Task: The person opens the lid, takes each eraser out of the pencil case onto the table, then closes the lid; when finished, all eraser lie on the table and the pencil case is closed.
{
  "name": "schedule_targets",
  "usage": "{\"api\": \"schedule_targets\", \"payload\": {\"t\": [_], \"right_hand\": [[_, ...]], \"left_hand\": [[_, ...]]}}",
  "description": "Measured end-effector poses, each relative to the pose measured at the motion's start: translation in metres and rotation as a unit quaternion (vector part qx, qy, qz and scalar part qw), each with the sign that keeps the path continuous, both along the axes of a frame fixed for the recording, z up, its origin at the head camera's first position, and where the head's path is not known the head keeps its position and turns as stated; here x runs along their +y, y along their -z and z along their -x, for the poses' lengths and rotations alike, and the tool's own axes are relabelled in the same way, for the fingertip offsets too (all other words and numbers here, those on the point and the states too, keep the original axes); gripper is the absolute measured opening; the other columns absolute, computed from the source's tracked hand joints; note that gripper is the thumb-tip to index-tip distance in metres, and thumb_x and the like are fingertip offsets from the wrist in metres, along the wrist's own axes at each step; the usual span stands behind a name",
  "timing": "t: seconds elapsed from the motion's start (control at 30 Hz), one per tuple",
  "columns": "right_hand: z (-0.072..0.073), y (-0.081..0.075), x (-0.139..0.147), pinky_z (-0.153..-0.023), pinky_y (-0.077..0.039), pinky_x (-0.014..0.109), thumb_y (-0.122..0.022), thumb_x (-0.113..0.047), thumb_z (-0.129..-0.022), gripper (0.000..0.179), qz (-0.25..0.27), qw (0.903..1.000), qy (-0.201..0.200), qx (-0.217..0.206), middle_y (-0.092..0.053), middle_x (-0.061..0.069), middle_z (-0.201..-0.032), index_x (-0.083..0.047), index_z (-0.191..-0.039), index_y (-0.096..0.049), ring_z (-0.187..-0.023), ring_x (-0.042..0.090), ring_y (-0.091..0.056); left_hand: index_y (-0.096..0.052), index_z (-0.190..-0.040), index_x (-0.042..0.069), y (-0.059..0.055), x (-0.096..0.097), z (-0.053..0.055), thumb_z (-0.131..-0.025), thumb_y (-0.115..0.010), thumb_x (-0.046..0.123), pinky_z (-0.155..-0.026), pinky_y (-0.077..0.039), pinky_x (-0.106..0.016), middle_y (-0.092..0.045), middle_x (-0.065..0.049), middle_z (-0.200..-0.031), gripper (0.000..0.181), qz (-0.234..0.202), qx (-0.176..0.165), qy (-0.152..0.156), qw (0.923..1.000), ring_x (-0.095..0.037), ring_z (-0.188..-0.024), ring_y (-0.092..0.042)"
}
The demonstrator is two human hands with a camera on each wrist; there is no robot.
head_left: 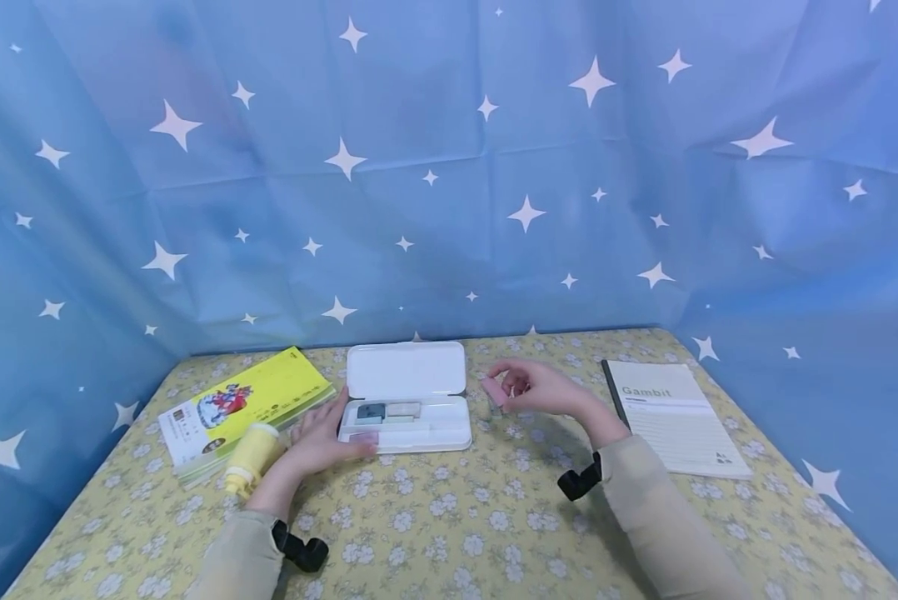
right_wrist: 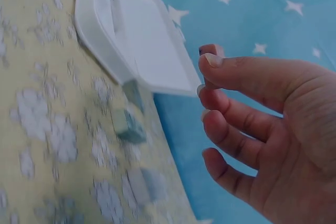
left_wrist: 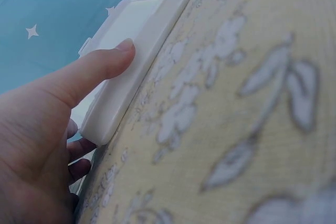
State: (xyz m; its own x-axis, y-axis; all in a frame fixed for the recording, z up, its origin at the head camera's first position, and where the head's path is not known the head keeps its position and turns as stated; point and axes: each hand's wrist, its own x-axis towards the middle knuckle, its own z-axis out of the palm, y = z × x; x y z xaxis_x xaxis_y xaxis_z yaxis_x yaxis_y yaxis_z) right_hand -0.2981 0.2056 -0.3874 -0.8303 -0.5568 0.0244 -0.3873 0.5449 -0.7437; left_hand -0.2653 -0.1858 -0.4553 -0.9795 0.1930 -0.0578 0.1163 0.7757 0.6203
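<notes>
A white pencil case (head_left: 406, 442) lies with its lid (head_left: 406, 369) raised. Inside are a dark block (head_left: 371, 411) and pale blocks (head_left: 400, 410) in the back compartment. My left hand (head_left: 321, 435) grips the case's left end, thumb (left_wrist: 113, 61) over the front wall and fingers round the end. To the right of the case, my right hand (head_left: 535, 388) pinches a small pink eraser (head_left: 493, 391) between thumb and fingertips, raised above the cloth. Beneath it in the right wrist view lie a greenish block (right_wrist: 127, 126) and a whitish block (right_wrist: 146, 186).
Left of the case is a stack of books with a yellow cover (head_left: 269, 387), a yellow bottle-like object (head_left: 254, 454) by the left wrist. A notebook (head_left: 674, 417) marked "Gambit" lies at the right. A flowered cloth (head_left: 434, 525) covers the table; a blue starry curtain (head_left: 449, 250) hangs behind.
</notes>
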Motion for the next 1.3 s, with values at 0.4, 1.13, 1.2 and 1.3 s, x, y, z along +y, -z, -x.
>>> {"api": "schedule_targets", "payload": {"t": [0.4,1.13,1.2,1.3], "right_hand": [[0.006,0.008,0.041,-0.07,-0.049,0.043,-0.072,-0.014,-0.088,0.048,0.024,0.9983,0.054,-0.005,-0.061,0.009,-0.097,-0.009,-0.132,-0.054,-0.082,0.025,-0.058],[0.014,0.038,0.067,-0.064,-0.048,0.037,-0.071,-0.01,-0.087,0.043,-0.003,0.9931,0.116,-0.017,-0.055,0.016,-0.106,-0.001,-0.126,-0.054,-0.084,0.025,-0.055],[0.015,0.039,0.068,-0.062,-0.047,0.037,-0.07,-0.009,-0.087,0.042,-0.004,0.9929,0.117,-0.019,-0.055,0.016,-0.104,0.0,-0.125,-0.054,-0.081,0.025,-0.054],[0.015,0.04,0.069,-0.062,-0.047,0.037,-0.07,-0.008,-0.087,0.042,-0.005,0.9928,0.118,-0.021,-0.055,0.016,-0.102,0.001,-0.124,-0.054,-0.08,0.024,-0.053]], "left_hand": [[-0.006,-0.158,0.021,0.002,-0.003,0.0,-0.069,-0.076,0.063,-0.106,0.003,-0.068,-0.011,-0.022,-0.159,0.121,-0.007,0.002,-0.003,1.0,-0.043,-0.14,-0.006],[-0.005,-0.158,0.02,-0.002,-0.001,-0.001,-0.071,-0.076,0.062,-0.106,0.003,-0.068,-0.012,-0.022,-0.159,0.12,0.001,0.003,0.0,1.0,-0.043,-0.141,-0.006],[-0.005,-0.158,0.02,-0.001,-0.001,-0.001,-0.071,-0.076,0.062,-0.106,0.002,-0.069,-0.012,-0.022,-0.159,0.12,0.001,0.002,0.0,1.0,-0.043,-0.141,-0.006],[-0.005,-0.158,0.021,0.0,-0.001,-0.001,-0.071,-0.076,0.062,-0.106,0.002,-0.069,-0.012,-0.022,-0.159,0.12,-0.001,0.002,0.0,1.0,-0.042,-0.14,-0.007]]}}
